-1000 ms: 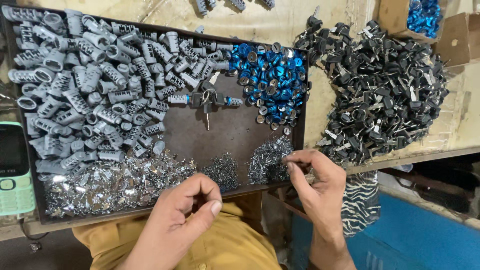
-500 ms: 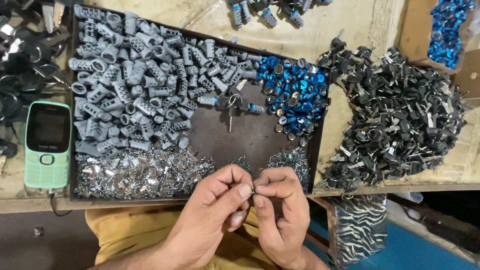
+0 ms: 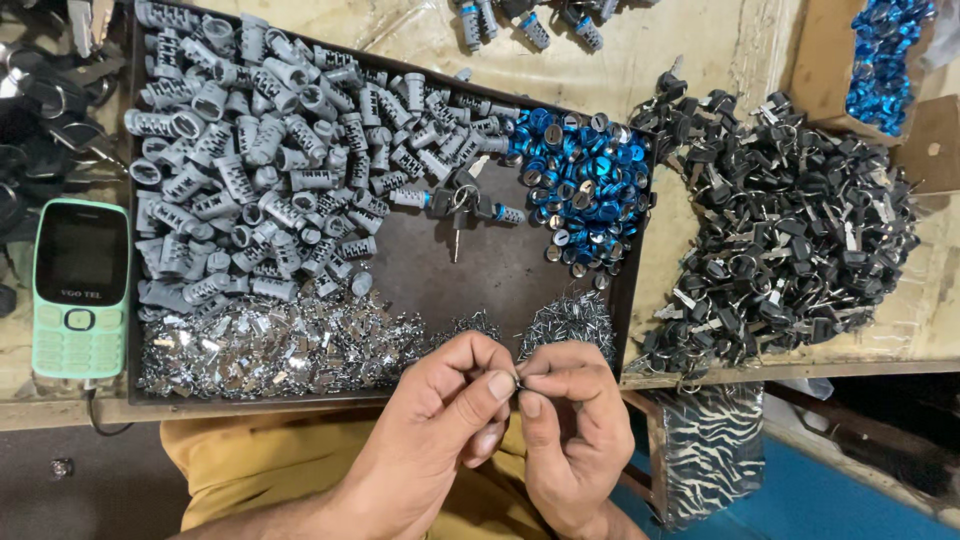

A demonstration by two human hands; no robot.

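A tiny silvery metal part (image 3: 518, 381) sits pinched between the fingertips of the left hand (image 3: 440, 425) and the right hand (image 3: 565, 425), just over the near edge of the tray; it is almost wholly hidden by the thumbs and forefingers, so its shape cannot be made out. Both hands are closed narrowly on it, fingertips touching. Beyond them lies a dark rectangular metal tray (image 3: 420, 270), holding a heap of grey ribbed plastic lock cylinders (image 3: 270, 170) at its far left, a cluster of shiny blue round caps (image 3: 585, 185) at its far right, thin bright metal clips (image 3: 280, 345) along the near side, a smaller tangle of fine metal springs (image 3: 570, 320) beside them, and one assembled cylinder with a key (image 3: 458, 205) in the bare middle. Right of the tray, a pile of black-headed keys (image 3: 790, 230) spreads over the worn wooden bench (image 3: 700, 50). A cardboard box (image 3: 830, 80), cut off at the corner, holds more blue caps. A mint-green push-button phone (image 3: 80, 290) lies left of the tray
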